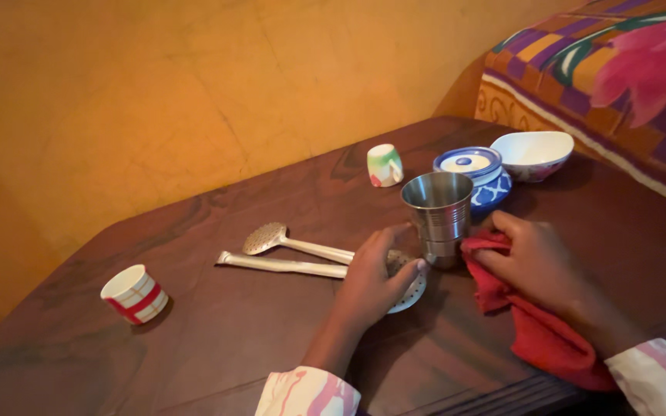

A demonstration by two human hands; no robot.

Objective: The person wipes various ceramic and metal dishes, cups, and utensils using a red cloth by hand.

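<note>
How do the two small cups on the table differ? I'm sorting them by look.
The near cup is white with red stripes and leans on its side at the table's left end; the far cup has green and red patches and stands level near the steel tumbler. Both are small, white-based, and untouched by either hand.

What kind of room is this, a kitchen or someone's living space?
Most likely a room in a home rather than a working kitchen. A dark wooden table holds household crockery, such as a blue-and-white lidded bowl; a bright patterned cloth covers furniture beside it, and the wall is plain orange.
</note>
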